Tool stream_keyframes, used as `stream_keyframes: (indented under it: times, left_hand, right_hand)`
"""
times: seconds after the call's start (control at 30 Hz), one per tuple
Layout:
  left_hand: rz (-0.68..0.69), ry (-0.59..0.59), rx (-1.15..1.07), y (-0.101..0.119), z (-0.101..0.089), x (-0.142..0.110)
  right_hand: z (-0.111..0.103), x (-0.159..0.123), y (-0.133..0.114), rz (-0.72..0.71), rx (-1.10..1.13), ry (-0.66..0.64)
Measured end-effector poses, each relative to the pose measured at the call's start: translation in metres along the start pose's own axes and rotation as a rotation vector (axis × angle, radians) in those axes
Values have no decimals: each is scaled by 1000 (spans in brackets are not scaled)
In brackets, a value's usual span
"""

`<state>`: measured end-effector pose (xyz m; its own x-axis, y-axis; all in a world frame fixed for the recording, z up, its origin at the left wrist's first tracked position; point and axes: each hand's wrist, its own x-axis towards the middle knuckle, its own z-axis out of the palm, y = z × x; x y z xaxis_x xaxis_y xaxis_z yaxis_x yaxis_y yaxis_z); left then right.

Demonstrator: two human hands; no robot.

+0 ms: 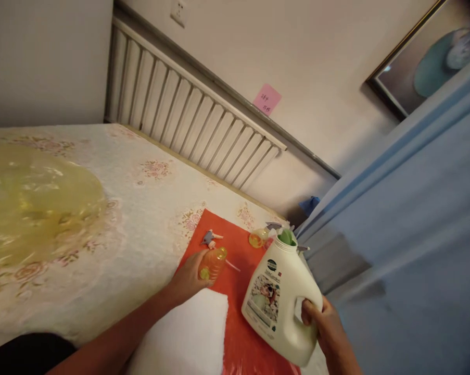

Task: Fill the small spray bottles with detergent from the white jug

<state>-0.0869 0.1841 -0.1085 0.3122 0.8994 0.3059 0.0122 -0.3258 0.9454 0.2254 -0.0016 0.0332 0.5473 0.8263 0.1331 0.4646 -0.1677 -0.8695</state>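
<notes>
My left hand is closed around a small clear yellowish bottle with an uncapped neck. My right hand grips a large pale laundry detergent jug by its handle. The jug's mouth has no cap, and a green spout shows inside it. Just beyond the small bottle, a grey trigger spray head lies on the red mat. A thin whitish tube shows to the right of the small bottle. Behind the jug lies another yellowish bottle, partly hidden.
A folded white towel overlaps the mat near me. On the flowered tablecloth, a large yellow plastic-wrapped bundle sits to the left. A radiator runs along the wall, and a blue curtain hangs close on the right.
</notes>
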Motion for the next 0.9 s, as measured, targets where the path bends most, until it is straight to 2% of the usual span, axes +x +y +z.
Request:
stream_keyframes:
  times: [0.3, 0.57, 0.7, 0.9]
  left_hand:
    - [-41, -2, -29, 6, -4, -2]
    - [23, -34, -5, 0, -8, -4]
    - [40, 12, -71, -1, -8, -4]
    - [-7, -20, -30, -3, -9, -6]
  right_hand:
    - [-14, 2, -50, -23, -343, -213]
    - [-21, -7, -82, -43, -363, -396]
    - [-25, -8, -96, -60, -408, -486]
    - [-20, -8, -116, -67, -421, -542]
